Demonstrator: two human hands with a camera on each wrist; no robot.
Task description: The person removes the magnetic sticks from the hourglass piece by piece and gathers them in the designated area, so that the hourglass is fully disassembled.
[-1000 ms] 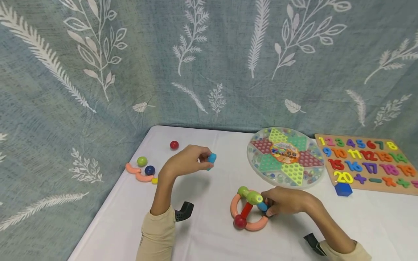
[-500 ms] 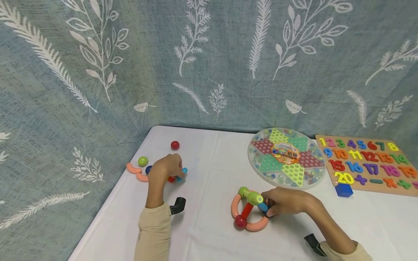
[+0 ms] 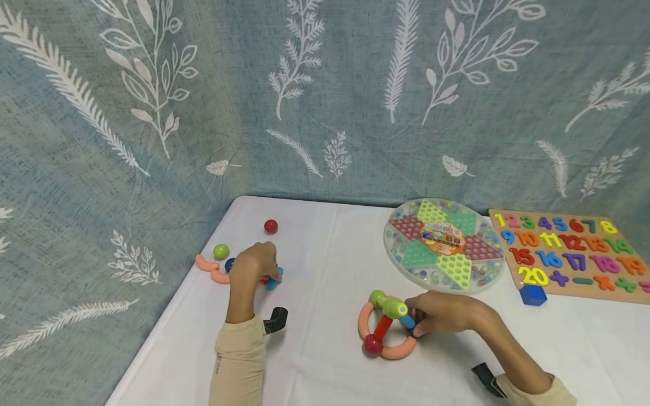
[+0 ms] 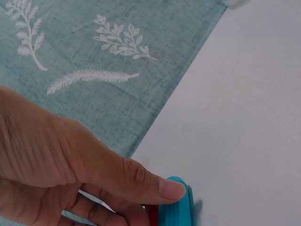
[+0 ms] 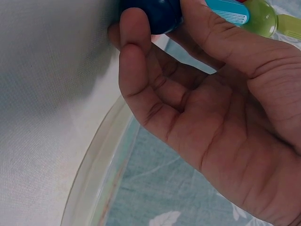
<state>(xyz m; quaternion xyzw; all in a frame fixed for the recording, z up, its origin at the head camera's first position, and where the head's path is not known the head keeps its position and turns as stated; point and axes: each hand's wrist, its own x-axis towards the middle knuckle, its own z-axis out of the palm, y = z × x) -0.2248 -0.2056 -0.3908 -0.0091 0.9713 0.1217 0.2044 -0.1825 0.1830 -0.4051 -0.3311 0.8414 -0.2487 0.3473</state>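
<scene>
At the table's left side my left hand (image 3: pixel 252 266) pinches a blue stick (image 3: pixel 274 279) low over the tabletop. In the left wrist view the thumb lies across this blue stick (image 4: pixel 175 209), with a red piece (image 4: pixel 151 214) right beside it. My right hand (image 3: pixel 444 312) holds a built magnetic shape by its dark blue ball (image 5: pixel 160 14). That shape has curved orange sticks (image 3: pixel 399 350), a red stick (image 3: pixel 383 327), a red ball (image 3: pixel 373 345) and a green ball (image 3: pixel 393 308). Its own blue stick (image 5: pixel 228 10) runs from the dark blue ball to the green one.
Near the left hand lie a red ball (image 3: pixel 271 226), a green ball (image 3: pixel 220 251), a dark blue ball (image 3: pixel 229 264) and curved orange sticks (image 3: pixel 205 263). A round marble game board (image 3: pixel 444 245), a number board (image 3: pixel 571 254) and a blue cube (image 3: pixel 533 295) are at the right.
My left hand has moved left and down with the blue stick, from mid-air to the loose pieces; the stick has turned slightly. The right hand and the built shape stay put.
</scene>
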